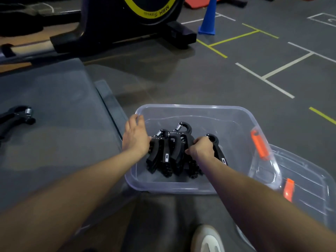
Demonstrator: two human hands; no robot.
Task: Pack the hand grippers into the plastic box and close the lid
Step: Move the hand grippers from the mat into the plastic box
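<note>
A clear plastic box (236,115) stands on the floor in front of me. Several black hand grippers (171,151) with metal springs lie bunched on its bottom. My left hand (136,137) rests with straight fingers over the box's left rim, touching the leftmost gripper in the bunch. My right hand (201,149) grips the rightmost hand gripper (217,144) inside the box. One more black hand gripper (16,117) lies on the grey mat (60,110) at far left. The clear lid (309,188) with orange clips lies flat beside the box on the right.
An exercise bike (127,24) with a yellow-ringed wheel stands behind the mat. A blue cone (209,17) is on the grey floor with painted lines beyond it. An orange latch (259,142) hangs on the box's right wall. My shoe (207,239) shows at the bottom.
</note>
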